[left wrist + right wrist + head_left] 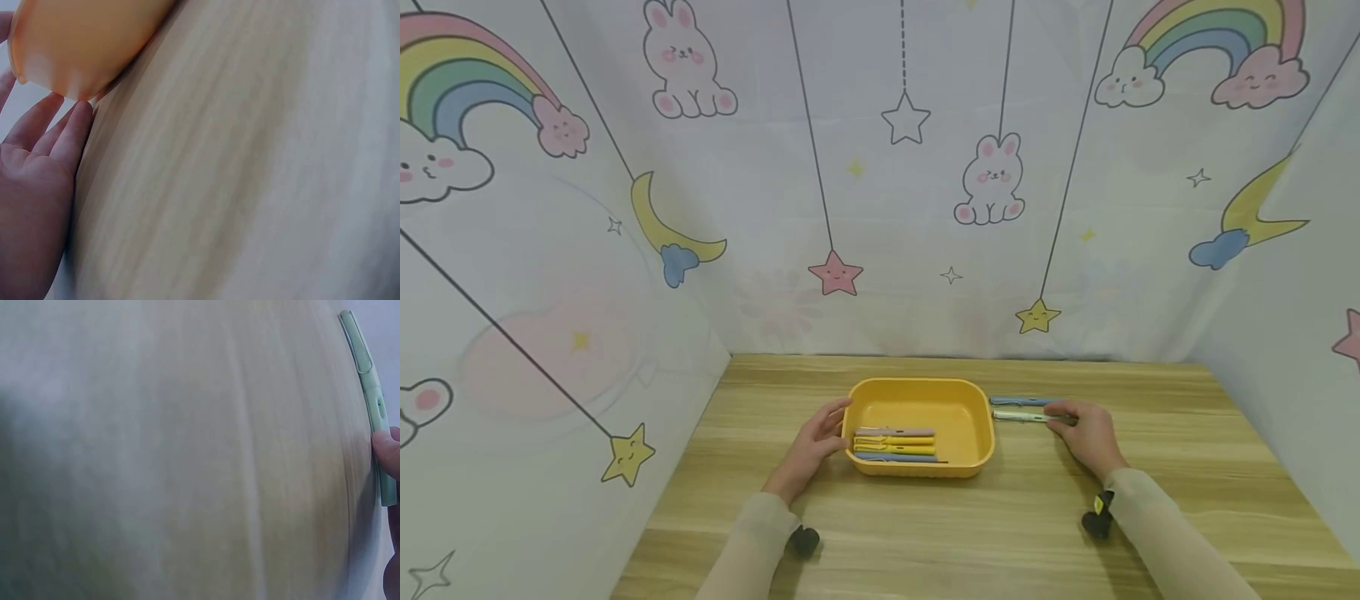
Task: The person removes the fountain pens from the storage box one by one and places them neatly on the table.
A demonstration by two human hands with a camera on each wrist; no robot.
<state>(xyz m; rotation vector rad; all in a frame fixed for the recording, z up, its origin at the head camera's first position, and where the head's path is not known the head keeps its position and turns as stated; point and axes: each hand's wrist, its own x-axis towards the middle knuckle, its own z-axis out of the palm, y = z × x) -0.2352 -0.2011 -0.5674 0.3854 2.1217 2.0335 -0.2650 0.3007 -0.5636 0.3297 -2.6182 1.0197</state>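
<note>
A yellow-orange plastic tray [917,472] sits on the table with several capped pens lying side by side in its left part: a pale pinkish one, two yellow ones [895,448] and a blue one. My left hand [815,446] touches the tray's left end with its fingers spread and mostly straight. In the left wrist view, those fingertips [78,115] rest against the tray's outer wall. To the right of the tray, my right hand [1088,433] pinches a light green pen [1018,416] near its right end. A blue pen [1022,401] lies just behind it, partly hidden by the hand.
The wood-grain table [970,533] reaches back to a white cloth wall [895,317] printed with rabbits, stars and rainbows. Similar cloth stands at the left and right sides. A black wrist camera [1097,518] sits by the right cuff and another [805,542] by the left.
</note>
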